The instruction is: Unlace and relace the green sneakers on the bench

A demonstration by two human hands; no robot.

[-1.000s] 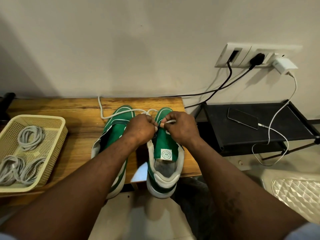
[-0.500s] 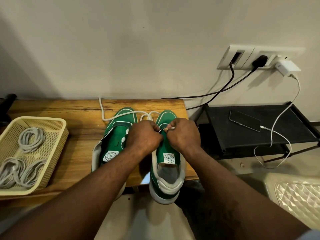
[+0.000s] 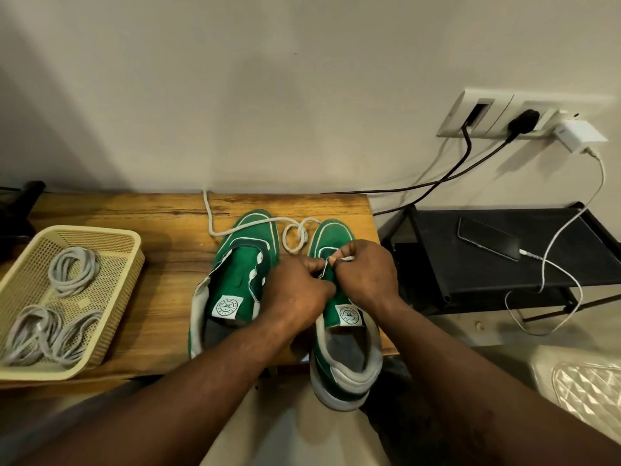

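The left hand [image 3: 299,290] pinches the sneaker's [image 3: 332,234] eyelet flap steady so the right hand [image 3: 366,274], touching it, can thread the lace [image 3: 348,259] it pinches.

A wooden bench [image 3: 161,230] runs across the middle left of the frame, against the wall. On its left end sits a cream mesh basket [image 3: 125,297] holding coiled grey laces. Toward its right end stand the left-hand sneaker [image 3: 242,264] and the right-hand sneaker [image 3: 336,233], toes to the wall, the latter's heel overhanging the front edge. A white lace [image 3: 210,220] loops over the wood between their toes. At right, a black shelf [image 3: 554,284] carries a phone [image 3: 487,242].
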